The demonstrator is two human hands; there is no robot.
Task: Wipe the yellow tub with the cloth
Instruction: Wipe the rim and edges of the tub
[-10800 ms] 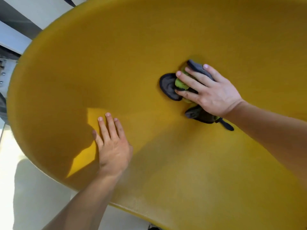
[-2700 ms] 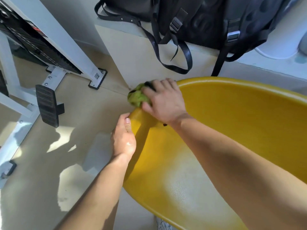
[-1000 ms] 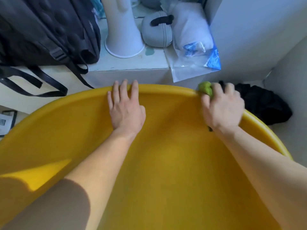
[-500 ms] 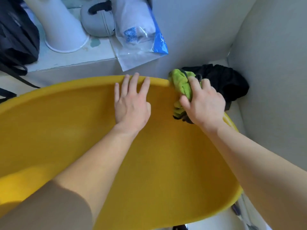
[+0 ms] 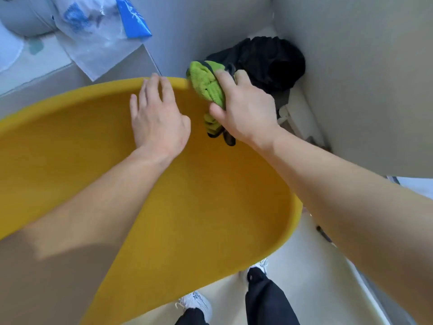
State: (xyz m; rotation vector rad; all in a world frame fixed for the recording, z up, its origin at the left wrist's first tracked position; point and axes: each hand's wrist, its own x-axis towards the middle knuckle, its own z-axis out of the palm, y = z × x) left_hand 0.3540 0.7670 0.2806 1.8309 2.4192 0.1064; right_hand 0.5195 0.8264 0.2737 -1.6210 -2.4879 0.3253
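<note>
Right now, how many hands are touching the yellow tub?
2. The left hand lies flat on the inner wall of the yellow tub, fingertips at the far rim. The right hand presses the green cloth over the rim just beside it.

No text or label can be read

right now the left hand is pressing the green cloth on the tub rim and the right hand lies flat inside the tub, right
No, the hands are swapped. In the head view the right hand presses the green cloth on the tub rim, and the left hand lies flat inside the tub.
</note>
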